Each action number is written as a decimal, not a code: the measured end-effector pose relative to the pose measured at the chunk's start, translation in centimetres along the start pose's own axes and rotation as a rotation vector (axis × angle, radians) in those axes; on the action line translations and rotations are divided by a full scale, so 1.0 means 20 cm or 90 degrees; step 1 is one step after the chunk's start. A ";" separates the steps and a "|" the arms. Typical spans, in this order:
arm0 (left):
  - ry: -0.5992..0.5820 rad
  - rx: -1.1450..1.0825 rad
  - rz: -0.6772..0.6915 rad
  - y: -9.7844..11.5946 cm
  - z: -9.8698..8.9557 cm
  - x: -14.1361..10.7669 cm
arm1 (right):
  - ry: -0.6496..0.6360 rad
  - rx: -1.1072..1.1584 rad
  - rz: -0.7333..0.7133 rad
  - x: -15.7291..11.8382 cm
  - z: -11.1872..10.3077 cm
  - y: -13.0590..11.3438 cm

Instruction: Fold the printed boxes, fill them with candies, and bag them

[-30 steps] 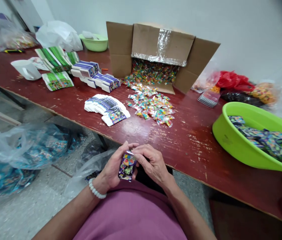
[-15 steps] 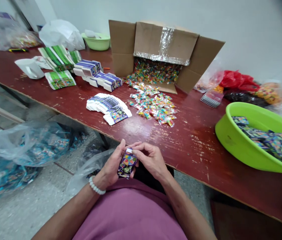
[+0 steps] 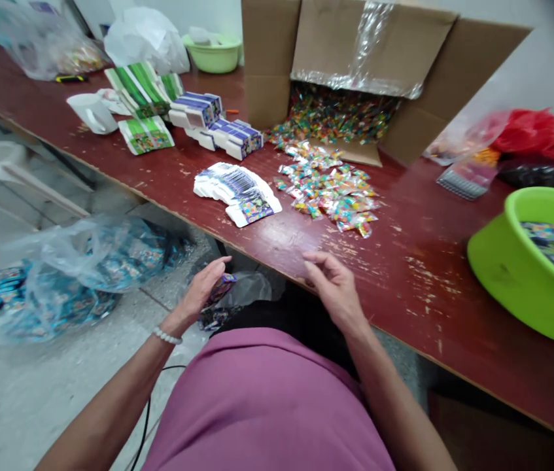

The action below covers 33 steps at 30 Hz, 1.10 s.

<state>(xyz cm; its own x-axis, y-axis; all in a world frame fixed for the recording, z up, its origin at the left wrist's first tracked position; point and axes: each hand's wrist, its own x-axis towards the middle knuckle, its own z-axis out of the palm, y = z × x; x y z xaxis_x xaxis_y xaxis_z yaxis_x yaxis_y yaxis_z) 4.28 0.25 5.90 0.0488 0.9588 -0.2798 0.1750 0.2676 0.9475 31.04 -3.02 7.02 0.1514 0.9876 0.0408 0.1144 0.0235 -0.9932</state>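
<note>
Away from the table edge, over a clear plastic bag (image 3: 252, 288) on the floor, my left hand (image 3: 198, 294) has a small purple printed candy box (image 3: 220, 288) against its palm side. The fingers partly cover the box. My right hand (image 3: 335, 284) hovers by the table's front edge, loosely curved with thumb and fingers apart, and nothing shows in it. Ahead lies a fanned row of flat printed boxes (image 3: 252, 206). Right of that row spreads a heap of wrapped candies (image 3: 340, 193).
An open cardboard box (image 3: 345, 49) of candies stands at the back. A green tub (image 3: 497, 261) with filled boxes is at right. Banded box bundles (image 3: 237, 137) and a white mug (image 3: 93, 112) sit at left. A bag of blue packets (image 3: 70, 288) lies on the floor.
My hands have parted. The left one moved left and off the table edge with the candy box; the right let go of it and moved right. The view shifted too.
</note>
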 end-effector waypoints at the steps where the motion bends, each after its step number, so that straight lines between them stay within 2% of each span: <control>1: 0.031 0.057 0.017 -0.02 -0.06 0.02 | 0.022 -0.001 0.017 0.02 -0.03 0.02; 4: 0.070 0.126 0.051 -0.02 -0.16 0.07 | 0.069 -0.051 0.043 0.06 -0.08 0.06; 6: 0.077 0.161 0.122 0.03 -0.15 0.14 | 0.089 -0.133 0.021 0.06 -0.08 0.09; 9: 0.118 0.244 0.264 0.15 -0.07 0.31 | 0.090 -0.224 -0.025 0.06 -0.08 0.12; 12: 0.160 0.464 0.376 0.25 0.04 0.50 | 0.083 -0.248 -0.070 0.05 -0.08 0.14; 14: 0.162 0.630 0.385 0.30 0.11 0.59 | 0.077 -0.252 -0.099 0.04 -0.08 0.16; 16: 0.158 0.750 0.357 0.33 0.15 0.65 | 0.068 -0.251 -0.120 0.05 -0.08 0.18; 20: 0.151 0.849 0.341 0.35 0.19 0.68 | 0.068 -0.246 -0.146 0.05 -0.07 0.19; 26: 0.155 0.878 0.365 0.37 0.18 0.68 | 0.069 -0.227 -0.138 0.05 -0.07 0.19; 30: 0.183 0.861 0.390 0.34 0.19 0.65 | 0.074 -0.228 -0.142 0.05 -0.07 0.20; 33: 0.185 0.761 0.379 0.33 0.21 0.64 | 0.076 -0.224 -0.143 0.06 -0.07 0.21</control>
<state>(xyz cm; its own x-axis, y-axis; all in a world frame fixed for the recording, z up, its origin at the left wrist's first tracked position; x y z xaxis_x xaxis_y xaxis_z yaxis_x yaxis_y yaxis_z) 10.11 13.82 7.86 0.2337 0.9241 0.3024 0.9433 -0.2909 0.1598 33.00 -2.00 3.01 0.1954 0.9386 0.2843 0.4819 0.1606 -0.8614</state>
